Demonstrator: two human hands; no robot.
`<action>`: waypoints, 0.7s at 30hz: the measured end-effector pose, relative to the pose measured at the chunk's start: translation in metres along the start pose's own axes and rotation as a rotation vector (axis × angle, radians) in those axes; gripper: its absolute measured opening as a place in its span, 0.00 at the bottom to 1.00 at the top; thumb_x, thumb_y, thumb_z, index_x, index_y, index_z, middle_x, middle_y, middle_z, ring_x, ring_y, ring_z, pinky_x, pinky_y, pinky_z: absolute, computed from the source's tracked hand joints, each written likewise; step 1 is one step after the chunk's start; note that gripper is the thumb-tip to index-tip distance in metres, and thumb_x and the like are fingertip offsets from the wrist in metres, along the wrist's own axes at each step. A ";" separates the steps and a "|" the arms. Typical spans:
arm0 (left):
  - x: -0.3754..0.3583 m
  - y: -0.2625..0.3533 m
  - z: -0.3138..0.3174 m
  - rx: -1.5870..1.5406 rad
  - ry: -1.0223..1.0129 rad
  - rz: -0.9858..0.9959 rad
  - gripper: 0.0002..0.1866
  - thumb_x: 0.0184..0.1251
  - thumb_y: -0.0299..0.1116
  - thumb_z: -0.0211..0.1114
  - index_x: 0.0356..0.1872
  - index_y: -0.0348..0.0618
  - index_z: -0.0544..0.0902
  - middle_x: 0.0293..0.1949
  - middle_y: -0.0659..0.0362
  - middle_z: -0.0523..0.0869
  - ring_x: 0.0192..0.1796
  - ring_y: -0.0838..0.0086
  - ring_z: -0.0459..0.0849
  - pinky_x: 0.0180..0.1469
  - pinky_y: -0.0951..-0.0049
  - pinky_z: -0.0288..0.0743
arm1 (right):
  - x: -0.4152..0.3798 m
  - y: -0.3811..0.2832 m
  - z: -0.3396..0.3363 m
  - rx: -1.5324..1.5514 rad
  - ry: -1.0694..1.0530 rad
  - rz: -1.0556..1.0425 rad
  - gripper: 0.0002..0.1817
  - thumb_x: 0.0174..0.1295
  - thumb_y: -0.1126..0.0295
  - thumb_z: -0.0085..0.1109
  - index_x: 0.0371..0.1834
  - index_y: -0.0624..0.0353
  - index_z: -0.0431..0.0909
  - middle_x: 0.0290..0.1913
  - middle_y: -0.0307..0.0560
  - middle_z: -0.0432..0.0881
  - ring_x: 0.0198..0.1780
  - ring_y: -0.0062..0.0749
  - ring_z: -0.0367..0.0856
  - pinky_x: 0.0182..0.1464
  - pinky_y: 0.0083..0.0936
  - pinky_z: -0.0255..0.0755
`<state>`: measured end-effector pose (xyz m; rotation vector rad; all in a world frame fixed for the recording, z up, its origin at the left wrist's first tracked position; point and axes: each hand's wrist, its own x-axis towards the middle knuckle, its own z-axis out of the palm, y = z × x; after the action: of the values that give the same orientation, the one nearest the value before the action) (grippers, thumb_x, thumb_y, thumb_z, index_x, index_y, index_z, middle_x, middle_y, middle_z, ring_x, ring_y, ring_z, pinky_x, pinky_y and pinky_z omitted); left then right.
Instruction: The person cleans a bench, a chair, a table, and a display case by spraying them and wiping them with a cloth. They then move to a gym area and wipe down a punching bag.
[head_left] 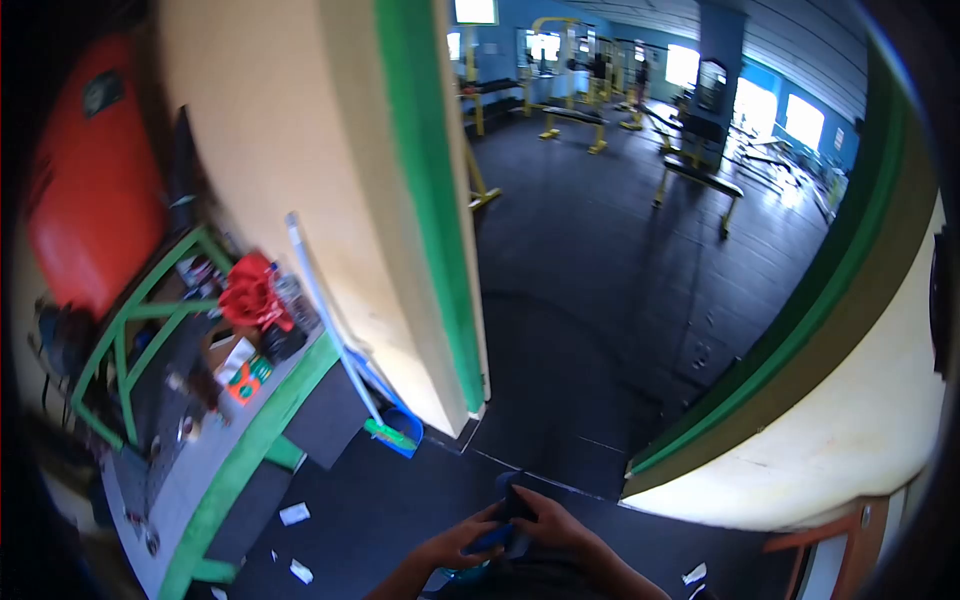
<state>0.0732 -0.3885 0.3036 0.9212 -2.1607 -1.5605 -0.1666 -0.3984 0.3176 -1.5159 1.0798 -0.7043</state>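
Note:
Both hands are close together low in the middle of the view, in front of my body. My left hand [462, 543] has its fingers curled against a dark, bluish, soft-looking item [514, 492]. From the other side my right hand [548, 518] presses its fingers on the same item near its upper end. A brighter blue patch shows between the hands, and another bit of blue-green lies below my left hand. What kind of item it is I cannot tell.
A green-framed doorway opens onto a gym with a weight bench [700, 178]. Left, a green-edged table [262, 425] carries a red bag [252, 292] and an orange-green box [247, 380]. A broom [335, 325] and blue dustpan [402, 432] lean nearby. Paper scraps [295, 514] litter the floor.

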 end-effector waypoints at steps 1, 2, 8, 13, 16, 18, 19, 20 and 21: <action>0.020 -0.003 -0.015 0.006 -0.021 0.047 0.27 0.69 0.42 0.65 0.65 0.39 0.77 0.75 0.38 0.60 0.74 0.43 0.65 0.74 0.54 0.60 | 0.005 0.001 -0.008 0.013 0.041 0.008 0.34 0.66 0.70 0.66 0.73 0.69 0.64 0.63 0.62 0.78 0.64 0.37 0.78 0.68 0.31 0.68; 0.043 -0.005 -0.030 0.014 -0.036 0.098 0.26 0.70 0.41 0.65 0.65 0.38 0.77 0.73 0.38 0.64 0.72 0.44 0.68 0.72 0.54 0.63 | 0.011 0.004 -0.020 -0.031 0.083 0.004 0.33 0.66 0.71 0.65 0.73 0.68 0.65 0.63 0.62 0.78 0.65 0.37 0.78 0.68 0.31 0.68; 0.184 -0.022 -0.088 -0.031 -0.309 0.004 0.22 0.70 0.41 0.66 0.59 0.38 0.78 0.59 0.46 0.77 0.60 0.51 0.76 0.67 0.58 0.68 | 0.072 0.023 -0.102 -0.033 0.265 0.108 0.28 0.67 0.72 0.63 0.71 0.63 0.69 0.63 0.59 0.79 0.64 0.39 0.79 0.67 0.32 0.70; 0.301 -0.019 -0.138 -0.006 -0.283 -0.055 0.26 0.70 0.44 0.67 0.62 0.40 0.75 0.58 0.48 0.77 0.61 0.55 0.75 0.68 0.58 0.67 | 0.147 0.082 -0.206 0.265 0.239 0.164 0.23 0.70 0.76 0.57 0.69 0.59 0.74 0.61 0.55 0.82 0.61 0.38 0.81 0.64 0.29 0.73; 0.365 -0.026 -0.162 0.001 -0.256 -0.056 0.29 0.70 0.46 0.67 0.65 0.42 0.74 0.62 0.48 0.76 0.65 0.55 0.74 0.70 0.56 0.65 | 0.198 0.081 -0.271 0.256 0.162 0.120 0.20 0.68 0.79 0.59 0.63 0.64 0.78 0.58 0.54 0.83 0.58 0.36 0.83 0.64 0.35 0.77; 0.400 -0.024 -0.180 -0.001 -0.199 -0.043 0.30 0.69 0.47 0.67 0.67 0.43 0.73 0.64 0.47 0.76 0.67 0.54 0.72 0.72 0.54 0.63 | 0.225 0.048 -0.315 -0.032 0.128 -0.028 0.21 0.66 0.78 0.63 0.63 0.61 0.79 0.57 0.54 0.85 0.57 0.41 0.85 0.63 0.36 0.77; 0.416 -0.021 -0.192 0.030 -0.180 -0.008 0.31 0.69 0.46 0.67 0.68 0.44 0.73 0.66 0.47 0.75 0.69 0.53 0.71 0.73 0.54 0.62 | 0.240 0.035 -0.334 -0.037 0.108 -0.026 0.21 0.66 0.78 0.63 0.63 0.61 0.79 0.57 0.54 0.85 0.57 0.41 0.85 0.63 0.36 0.77; 0.429 -0.022 -0.201 0.058 -0.164 0.026 0.31 0.68 0.46 0.68 0.69 0.44 0.73 0.68 0.47 0.73 0.70 0.52 0.70 0.74 0.54 0.60 | 0.255 0.023 -0.350 -0.183 0.075 -0.014 0.20 0.64 0.79 0.64 0.60 0.60 0.81 0.55 0.54 0.86 0.56 0.44 0.85 0.62 0.36 0.78; 0.442 -0.026 -0.208 0.045 -0.149 0.023 0.31 0.68 0.46 0.68 0.69 0.44 0.73 0.68 0.47 0.73 0.70 0.52 0.70 0.74 0.54 0.60 | 0.271 0.018 -0.365 -0.331 0.043 -0.006 0.19 0.62 0.79 0.65 0.58 0.58 0.83 0.53 0.55 0.87 0.55 0.47 0.85 0.60 0.36 0.79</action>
<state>-0.1223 -0.8372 0.3039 0.8132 -2.3078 -1.6230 -0.3797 -0.7986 0.3530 -1.7909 1.2717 -0.5835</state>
